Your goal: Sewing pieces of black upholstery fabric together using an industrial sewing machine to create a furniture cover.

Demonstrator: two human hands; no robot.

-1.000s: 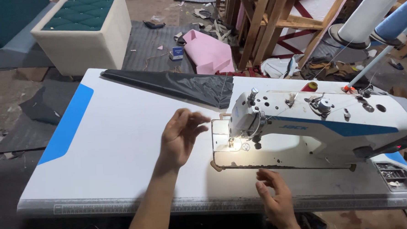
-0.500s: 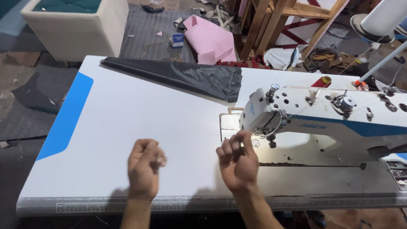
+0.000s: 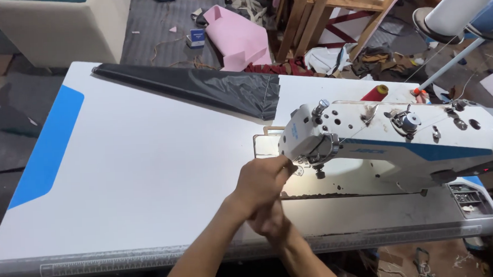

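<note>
Hands that hovered apart half a second ago now overlap: left hand (image 3: 262, 179) lies over right hand (image 3: 269, 220), its fingers pinched narrow at the sewing machine (image 3: 402, 143) needle area; right fingers are hidden. White table (image 3: 148, 176) carries dark fabric (image 3: 211, 87); pink foam (image 3: 236, 36) and wooden frames (image 3: 318, 13) lie beyond.

A white industrial sewing machine (image 3: 402, 140) with a blue stripe is seen upright at the table's right side. Its needle end is touched by the left hand (image 3: 262, 179), fingers pinched.
</note>
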